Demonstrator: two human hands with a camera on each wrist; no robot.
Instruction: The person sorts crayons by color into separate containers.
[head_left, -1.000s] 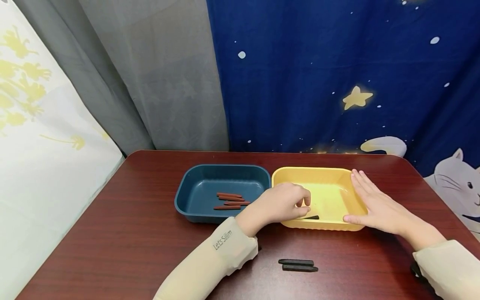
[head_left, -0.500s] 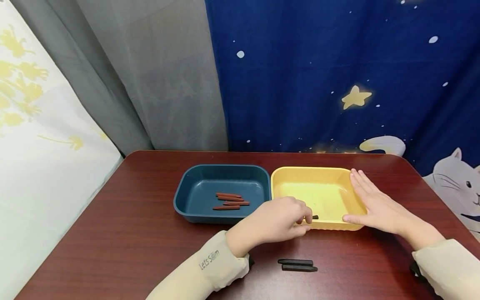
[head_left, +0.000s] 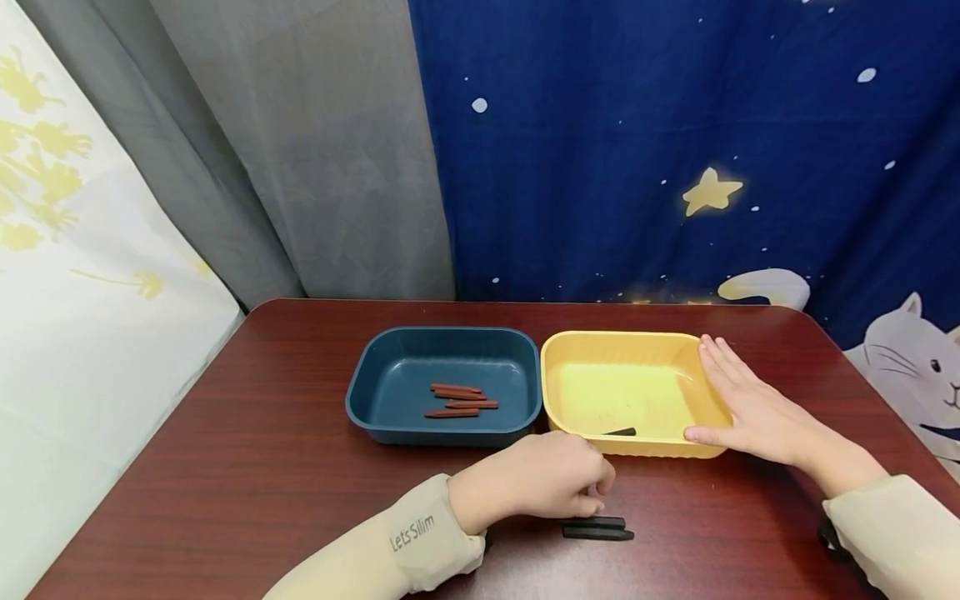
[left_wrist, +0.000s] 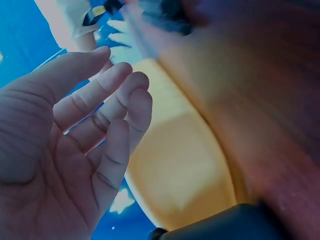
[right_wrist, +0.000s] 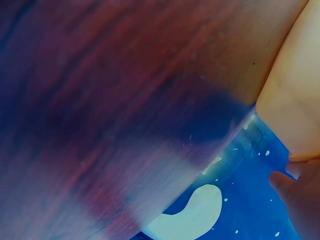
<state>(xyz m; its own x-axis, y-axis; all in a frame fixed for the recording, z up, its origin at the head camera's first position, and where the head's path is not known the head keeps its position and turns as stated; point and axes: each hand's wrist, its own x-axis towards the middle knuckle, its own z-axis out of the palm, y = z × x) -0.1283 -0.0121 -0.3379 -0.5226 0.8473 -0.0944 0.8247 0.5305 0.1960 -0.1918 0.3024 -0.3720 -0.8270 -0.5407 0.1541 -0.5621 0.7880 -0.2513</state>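
Observation:
My left hand (head_left: 540,479) hovers low in front of the yellow tray (head_left: 622,336), its fingertips right at two black crayons (head_left: 597,534) lying side by side on the table. Its fingers are loosely curled, with nothing between them in the left wrist view (left_wrist: 75,135). My right hand (head_left: 757,408) rests on the yellow tray's right side, fingers straight and thumb at the front corner. One black crayon (head_left: 621,432) lies inside that tray near its front wall, partly hidden. The right wrist view catches only a bit of the right hand (right_wrist: 305,200) by the tray wall.
A dark blue tray (head_left: 442,435) stands against the yellow one on its left, holding several reddish-brown crayons (head_left: 452,413). Both are on a dark red wooden table (head_left: 247,467). Behind it hang a grey curtain (head_left: 322,150) and a blue starry curtain (head_left: 600,150).
My left hand has come out of the yellow tray and moved toward me, down to the two black crayons. A black crayon stays behind in the tray. The right hand has kept its place.

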